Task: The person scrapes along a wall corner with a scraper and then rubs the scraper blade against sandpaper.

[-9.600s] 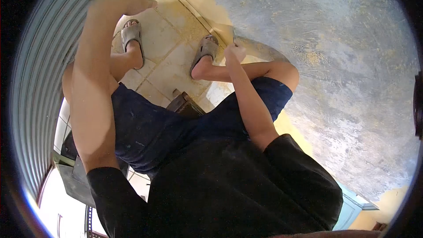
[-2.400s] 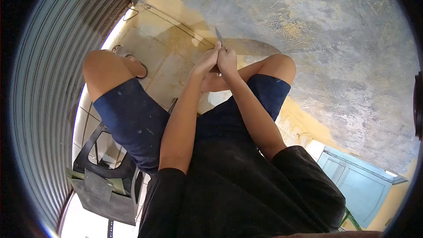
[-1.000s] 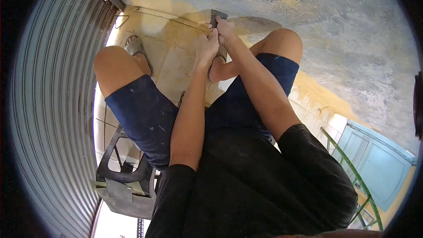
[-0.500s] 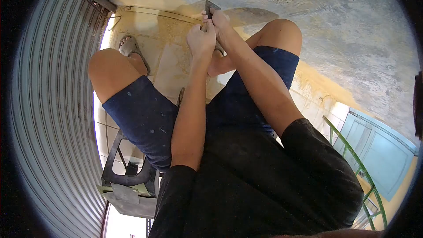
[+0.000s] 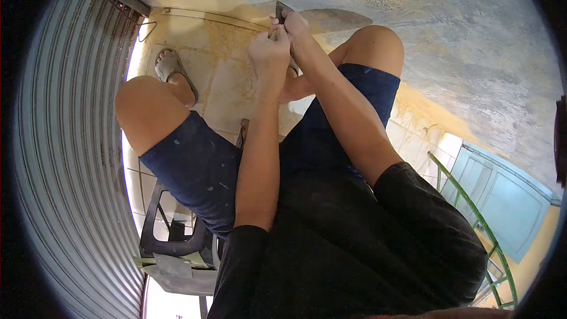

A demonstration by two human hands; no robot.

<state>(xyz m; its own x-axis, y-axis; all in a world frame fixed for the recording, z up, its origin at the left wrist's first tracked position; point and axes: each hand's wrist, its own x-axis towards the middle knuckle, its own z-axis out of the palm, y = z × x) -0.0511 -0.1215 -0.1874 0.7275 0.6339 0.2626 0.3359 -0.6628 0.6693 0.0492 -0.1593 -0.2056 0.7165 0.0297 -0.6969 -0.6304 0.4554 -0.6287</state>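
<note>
Both my hands are together at the foot of the wall, closed around a scraper (image 5: 280,10) with a flat dark blade. My left hand (image 5: 269,52) is wrapped round its lower end, where a bit of yellowish handle shows between the fingers. Just above and to the right, my right hand (image 5: 296,28) grips it close to the blade, thumb and fingers pressed in. The blade's upper edge meets the wall (image 5: 455,53), which is patchy grey and yellow. My fingers hide most of the tool.
A ribbed metal shutter (image 5: 65,142) rises on the left. Pale, stained floor tiles (image 5: 221,88) lie between my sandalled feet. A dark chair (image 5: 177,242) is under me. On the right are a green metal rail (image 5: 472,204) and a light blue door (image 5: 502,195).
My left knee and foot have shifted slightly, and the view has tilted a little. Both hands keep their grip on the scraper at nearly the same spot by the wall.
</note>
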